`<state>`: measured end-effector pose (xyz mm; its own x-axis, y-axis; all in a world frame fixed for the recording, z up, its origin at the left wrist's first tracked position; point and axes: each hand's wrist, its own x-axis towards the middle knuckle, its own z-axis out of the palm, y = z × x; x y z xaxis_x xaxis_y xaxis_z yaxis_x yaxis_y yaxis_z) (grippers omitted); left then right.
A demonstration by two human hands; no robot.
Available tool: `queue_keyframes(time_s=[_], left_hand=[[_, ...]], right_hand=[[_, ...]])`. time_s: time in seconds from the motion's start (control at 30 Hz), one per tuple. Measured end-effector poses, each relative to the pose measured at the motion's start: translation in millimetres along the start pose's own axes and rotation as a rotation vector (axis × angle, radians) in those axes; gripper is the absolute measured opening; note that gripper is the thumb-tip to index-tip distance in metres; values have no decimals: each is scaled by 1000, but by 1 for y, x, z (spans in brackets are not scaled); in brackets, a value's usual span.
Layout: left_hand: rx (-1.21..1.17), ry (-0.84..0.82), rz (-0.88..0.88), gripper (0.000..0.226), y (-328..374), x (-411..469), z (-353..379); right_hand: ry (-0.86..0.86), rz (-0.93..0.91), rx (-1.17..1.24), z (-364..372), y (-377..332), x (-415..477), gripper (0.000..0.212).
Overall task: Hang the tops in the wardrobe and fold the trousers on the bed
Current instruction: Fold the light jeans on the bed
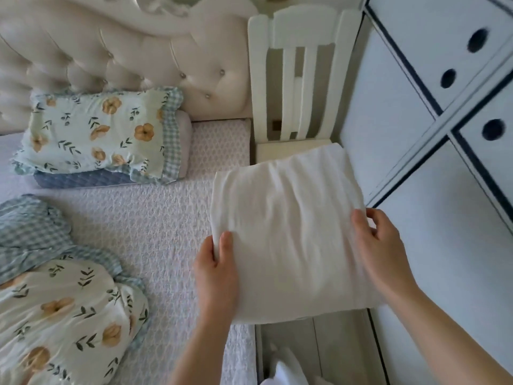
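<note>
Two hands are clasping the folded white garment (286,232), likely trousers, centre right of the frame above the bed (155,218) edge: left hand (216,270) pinching one side, right hand (380,245) curling round the other. Soft, light cloth, probably needing both sides held.

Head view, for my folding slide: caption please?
Left hand and right hand grip a folded white fabric garment at the edge of the pale quilted bed.
</note>
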<state>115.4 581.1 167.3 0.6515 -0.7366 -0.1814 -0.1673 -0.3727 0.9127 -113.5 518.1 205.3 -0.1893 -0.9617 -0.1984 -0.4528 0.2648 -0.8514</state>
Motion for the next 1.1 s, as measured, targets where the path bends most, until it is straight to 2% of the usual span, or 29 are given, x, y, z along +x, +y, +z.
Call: queue_keyframes(time_s=[0.33,0.53,0.73,0.87,1.1], left_hand=[[5,-207,32,43,19,-124,51],[25,-343,33,36,28,-177,70],[33,-622,-26,19,37,-191,80],[56,-755,5,12,48,-194,89],[112,-856,83,28,45,-195,105]], right_hand=[[167,189,211,-133,66,-79,20],[286,209,287,-182,96,-130,14],[438,237,352,-203,114,-167,11],[543,271,368,-201,127,-189,10],[728,323,355,-188,143,-220,11]])
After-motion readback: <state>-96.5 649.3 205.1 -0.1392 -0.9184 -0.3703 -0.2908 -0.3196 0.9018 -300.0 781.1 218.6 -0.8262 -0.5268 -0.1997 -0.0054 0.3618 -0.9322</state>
